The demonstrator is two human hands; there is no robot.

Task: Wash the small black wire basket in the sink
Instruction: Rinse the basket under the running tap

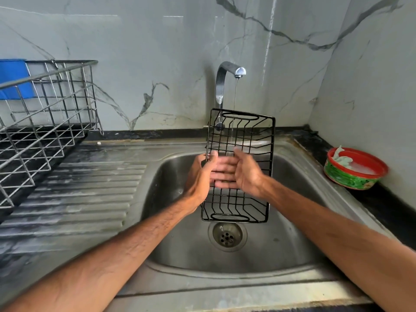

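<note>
The small black wire basket (272,158) is held upright over the steel sink (288,248), its long side vertical and its open side towards me. My left hand (200,176) grips its left rim, thumb hooked over the wire. My right hand (245,174) lies against the inside of the basket, fingers stretched out to the left and blurred, thumb pointing up. A thin stream of water (234,102) runs from the chrome tap (220,86) into the top of the basket.
The drain (227,236) lies just below the basket. A steel dish rack (47,113) stands on the ribbed draining board (78,199) at left, with something blue (13,77) behind it. At right, a red-rimmed green bowl (351,179) holds a cloth and foamy water.
</note>
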